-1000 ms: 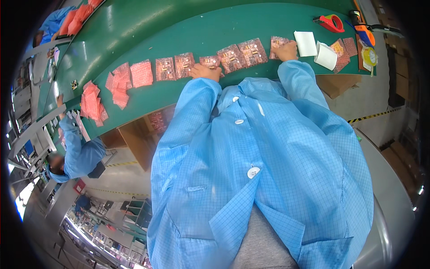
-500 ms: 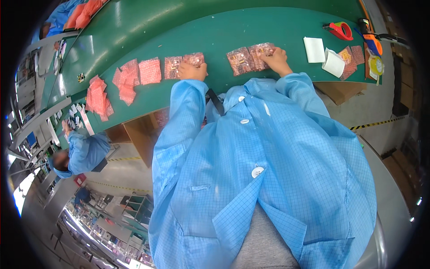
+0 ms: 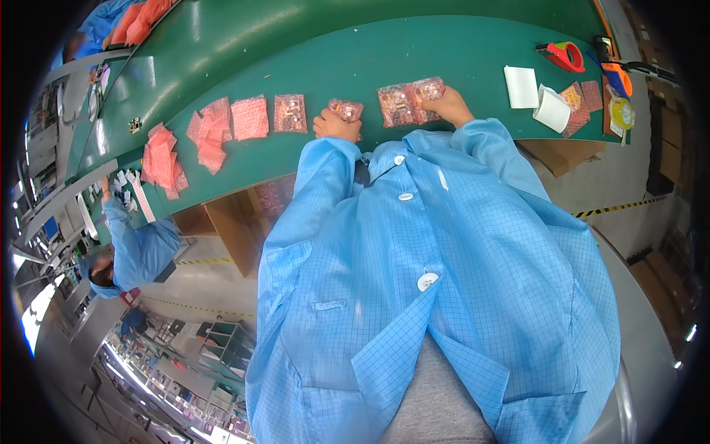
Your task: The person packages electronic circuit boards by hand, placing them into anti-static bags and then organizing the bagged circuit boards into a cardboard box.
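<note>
My left hand (image 3: pixel 336 126) is closed around a pink bubble-wrap packet (image 3: pixel 346 109) with small parts showing through. Left of it, a similar bubble-wrap packet (image 3: pixel 289 113) lies flat on the green table. To the right, my right hand (image 3: pixel 450 109) grips the right edge of another bubble-wrap packet (image 3: pixel 425 94). That one lies against a neighbouring packet (image 3: pixel 396 106) with electronic parts visible inside. Flat pink bubble-wrap pouches (image 3: pixel 249 118) and crumpled ones (image 3: pixel 213 133) lie further left.
At the right are white pads (image 3: pixel 521 87), a red tape dispenser (image 3: pixel 563 55), more bubble wrap (image 3: pixel 577 107), an orange-and-blue tool (image 3: pixel 616 79) and a tape roll (image 3: pixel 621 112). A co-worker (image 3: pixel 137 248) in blue works at the left. A cardboard box (image 3: pixel 240 226) stands below the table edge.
My left hand has moved right with its packet, away from the packet beside it. My right hand and its packets have barely shifted. The co-worker's arm has reached further out.
</note>
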`<control>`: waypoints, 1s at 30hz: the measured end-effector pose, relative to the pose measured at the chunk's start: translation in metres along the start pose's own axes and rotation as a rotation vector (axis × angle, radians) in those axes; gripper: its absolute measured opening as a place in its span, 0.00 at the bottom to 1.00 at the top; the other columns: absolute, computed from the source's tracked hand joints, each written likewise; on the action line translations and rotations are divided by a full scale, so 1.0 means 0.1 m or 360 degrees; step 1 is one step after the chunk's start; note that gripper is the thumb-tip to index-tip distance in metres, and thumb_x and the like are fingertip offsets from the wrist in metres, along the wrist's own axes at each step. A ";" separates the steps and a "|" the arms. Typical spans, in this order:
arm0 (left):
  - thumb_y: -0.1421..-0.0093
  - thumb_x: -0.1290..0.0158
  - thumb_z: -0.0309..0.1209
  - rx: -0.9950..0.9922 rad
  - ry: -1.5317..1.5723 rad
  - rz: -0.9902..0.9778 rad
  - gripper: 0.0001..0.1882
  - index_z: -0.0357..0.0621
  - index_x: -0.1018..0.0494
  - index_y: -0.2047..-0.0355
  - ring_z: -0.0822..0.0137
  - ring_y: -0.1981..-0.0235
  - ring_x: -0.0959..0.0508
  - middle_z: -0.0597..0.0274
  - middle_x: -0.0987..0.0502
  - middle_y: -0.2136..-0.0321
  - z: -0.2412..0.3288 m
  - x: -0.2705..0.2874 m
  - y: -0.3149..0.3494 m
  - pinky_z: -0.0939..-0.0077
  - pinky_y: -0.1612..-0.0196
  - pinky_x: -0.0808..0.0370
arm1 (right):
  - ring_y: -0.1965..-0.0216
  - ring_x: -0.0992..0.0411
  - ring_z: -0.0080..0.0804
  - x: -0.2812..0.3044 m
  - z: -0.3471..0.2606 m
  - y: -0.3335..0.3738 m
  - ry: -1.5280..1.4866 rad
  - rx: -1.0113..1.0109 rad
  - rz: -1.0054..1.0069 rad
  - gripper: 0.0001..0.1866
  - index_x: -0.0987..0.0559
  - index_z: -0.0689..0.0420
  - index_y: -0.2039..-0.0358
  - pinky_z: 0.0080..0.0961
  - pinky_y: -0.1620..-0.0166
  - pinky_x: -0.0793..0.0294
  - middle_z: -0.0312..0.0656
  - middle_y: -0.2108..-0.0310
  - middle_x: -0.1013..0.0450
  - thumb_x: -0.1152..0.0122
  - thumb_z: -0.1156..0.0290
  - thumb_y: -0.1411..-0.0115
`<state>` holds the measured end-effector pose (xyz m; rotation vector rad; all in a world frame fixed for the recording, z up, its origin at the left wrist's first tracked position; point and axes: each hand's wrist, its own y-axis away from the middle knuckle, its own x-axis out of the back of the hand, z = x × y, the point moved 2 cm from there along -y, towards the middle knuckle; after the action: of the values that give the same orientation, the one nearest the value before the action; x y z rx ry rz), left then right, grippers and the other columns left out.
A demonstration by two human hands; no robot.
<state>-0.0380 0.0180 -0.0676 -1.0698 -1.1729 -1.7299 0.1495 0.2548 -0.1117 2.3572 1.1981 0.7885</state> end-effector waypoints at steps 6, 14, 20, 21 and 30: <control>0.55 0.35 0.36 0.0031 0.1020 -0.0758 0.31 0.36 0.32 0.52 0.55 0.62 0.22 0.49 0.25 0.60 -0.16 -0.09 -0.03 0.62 0.64 0.23 | 0.55 0.26 0.34 -0.09 -0.59 0.35 -0.0477 0.0172 -0.0198 0.33 0.28 0.63 0.47 0.33 0.51 0.27 0.42 0.55 0.24 0.29 0.66 0.54; 0.47 0.43 0.22 -0.0092 0.1781 -0.1100 0.19 0.37 0.29 0.53 0.64 0.71 0.19 0.58 0.21 0.67 0.40 0.04 0.16 0.71 0.75 0.22 | 0.52 0.27 0.33 -0.20 -0.56 0.34 -0.0878 -0.0278 -0.0575 0.27 0.31 0.61 0.44 0.32 0.50 0.26 0.43 0.50 0.28 0.41 0.71 0.45; 0.46 0.45 0.23 0.0190 0.2532 -0.1728 0.26 0.36 0.35 0.45 0.55 0.57 0.21 0.52 0.24 0.54 -0.16 -0.02 0.33 0.56 0.55 0.21 | 0.52 0.26 0.36 -0.25 -0.83 0.66 -0.1227 -0.0266 -0.0971 0.25 0.31 0.61 0.44 0.38 0.51 0.21 0.46 0.51 0.27 0.42 0.75 0.43; 0.47 0.44 0.24 0.0222 0.2871 -0.1811 0.30 0.36 0.37 0.43 0.53 0.52 0.23 0.51 0.26 0.50 -0.29 -0.05 0.35 0.51 0.47 0.24 | 0.51 0.26 0.36 -0.23 -1.07 0.78 -0.1137 -0.0151 -0.1076 0.25 0.31 0.61 0.44 0.38 0.52 0.21 0.46 0.52 0.27 0.41 0.76 0.43; 0.47 0.45 0.17 -0.0331 0.3460 -0.1365 0.40 0.41 0.46 0.35 0.55 0.41 0.32 0.52 0.35 0.40 -0.36 0.80 1.13 0.57 0.40 0.32 | 0.54 0.28 0.29 -0.20 -1.61 1.42 -0.0494 0.0634 -0.0376 0.35 0.38 0.65 0.45 0.27 0.51 0.25 0.45 0.51 0.30 0.30 0.72 0.49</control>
<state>0.0296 -0.0588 0.0329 1.4516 0.1757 -2.1183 0.1238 0.1710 0.0852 2.4517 1.5635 0.1030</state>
